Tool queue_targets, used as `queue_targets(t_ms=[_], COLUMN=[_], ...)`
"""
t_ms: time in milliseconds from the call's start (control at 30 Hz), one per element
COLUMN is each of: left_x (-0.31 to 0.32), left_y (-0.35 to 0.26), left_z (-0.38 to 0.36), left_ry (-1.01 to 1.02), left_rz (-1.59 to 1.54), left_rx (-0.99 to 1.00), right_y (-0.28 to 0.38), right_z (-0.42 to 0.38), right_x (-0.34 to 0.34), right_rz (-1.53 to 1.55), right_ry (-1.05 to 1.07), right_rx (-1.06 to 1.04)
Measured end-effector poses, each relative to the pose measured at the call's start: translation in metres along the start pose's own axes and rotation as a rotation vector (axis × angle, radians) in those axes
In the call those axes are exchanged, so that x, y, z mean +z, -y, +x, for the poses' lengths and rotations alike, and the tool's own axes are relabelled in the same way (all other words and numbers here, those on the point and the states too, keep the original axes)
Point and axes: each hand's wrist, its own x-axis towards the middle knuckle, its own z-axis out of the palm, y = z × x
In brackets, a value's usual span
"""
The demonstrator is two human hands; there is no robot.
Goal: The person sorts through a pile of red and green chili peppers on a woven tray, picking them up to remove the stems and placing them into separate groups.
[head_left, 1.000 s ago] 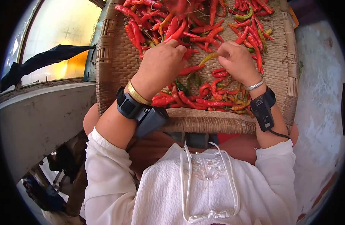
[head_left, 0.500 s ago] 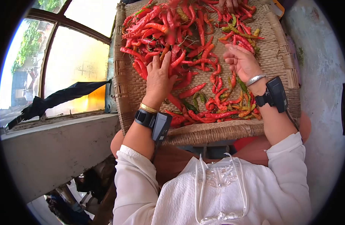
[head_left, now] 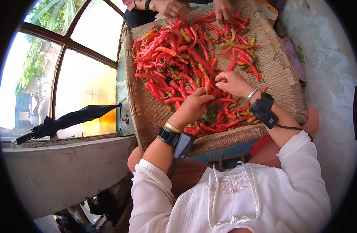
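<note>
Woven tray point(head_left: 279, 64) spans the person's knees — presumably so the lap bears its weight and both hands are free. Raised near rim likely keeps peppers from sliding off. Main pile point(head_left: 159, 42) of red peppers lies left of centre; smaller batch point(head_left: 244, 55) sits at far right, red mixed with yellow-green; near bunch point(head_left: 225, 125) lies along the near rim.

Left hand point(head_left: 194, 106): grip narrow, fingertips at the lower end of a yellow-orange pepper point(head_left: 206, 80); cannot tell whether pinched or merely touched. Right hand point(head_left: 235, 83): grip narrow, fingers curled; contents, if any, hidden. The pepper lies beyond the left fingertips and just left of the right ones — probably placed so both hands can reach it. A co-worker's hands point(head_left: 223, 9) are at the far end.
</note>
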Motion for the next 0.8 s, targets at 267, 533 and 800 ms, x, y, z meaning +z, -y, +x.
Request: queue_targets(t_ms=[267,533,800], left_x=[0.003,-0.004,-0.006], left_y=[-0.012,-0.015,-0.022], left_z=[-0.003,-0.003,-0.001], left_ry=[0.093,0.166,0.093], left_rz=[0.041,-0.075,-0.063], left_rx=[0.049,-0.034,0.092], right_y=[0.028,-0.009,-0.002], right_z=[0.003,0.010,0.009], right_x=[0.001,-0.038,-0.018], right_rz=[0.049,0.747,0.530], right_ry=[0.230,-0.181,-0.037], right_rx=[0.095,0.210,0.180])
